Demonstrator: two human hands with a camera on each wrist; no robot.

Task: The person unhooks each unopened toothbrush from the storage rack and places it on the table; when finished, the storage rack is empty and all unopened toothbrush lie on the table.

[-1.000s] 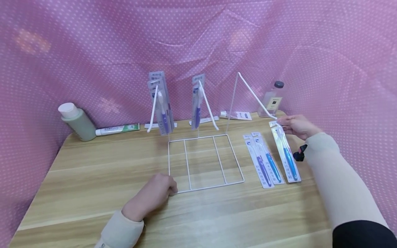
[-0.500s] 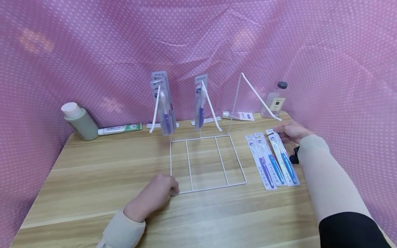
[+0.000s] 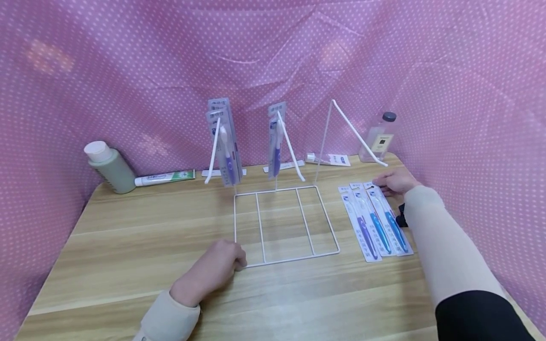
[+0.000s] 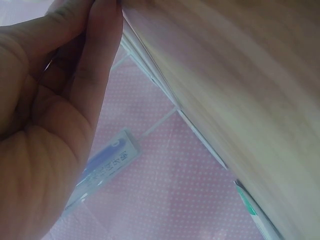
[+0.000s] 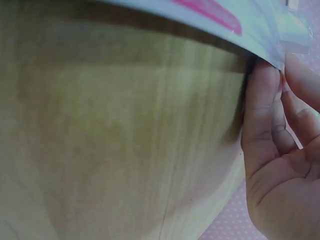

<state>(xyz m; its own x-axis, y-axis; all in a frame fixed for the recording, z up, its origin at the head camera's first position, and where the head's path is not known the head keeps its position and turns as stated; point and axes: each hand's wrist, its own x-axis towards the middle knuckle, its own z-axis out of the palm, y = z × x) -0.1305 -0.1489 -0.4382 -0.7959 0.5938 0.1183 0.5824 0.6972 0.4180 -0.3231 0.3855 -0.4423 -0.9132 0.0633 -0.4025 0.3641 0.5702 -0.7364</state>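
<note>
My left hand (image 3: 215,267) grips the front left corner of a white wire display rack (image 3: 294,258); the fingertips hide that corner. At the right, my right hand (image 3: 397,182) pinches the top edge of a packaged toothbrush (image 3: 393,226) with a blue handle. In the right wrist view the pack's edge (image 5: 200,20) sits between thumb and fingers, close over the wood. Beside it lie another blue packaged toothbrush (image 3: 377,227) and a purple one (image 3: 364,234), side by side. Several packs (image 3: 230,163) hang on the rack's left hook, and a purple toothbrush pack (image 3: 274,156) on the middle hook.
The rack's right hook (image 3: 358,135) juts forward, bare, near the right hand. Along the back stand a green bottle (image 3: 115,173) and a clear bottle (image 3: 379,139). Toothpaste tubes (image 3: 166,177) lie between them. A pink dotted cloth (image 3: 273,57) surrounds the wooden table (image 3: 141,246).
My right hand has brought the blue toothbrush pack left and down beside the other two, from tilted to lying nearly flat. My left hand keeps its grip on the rack corner.
</note>
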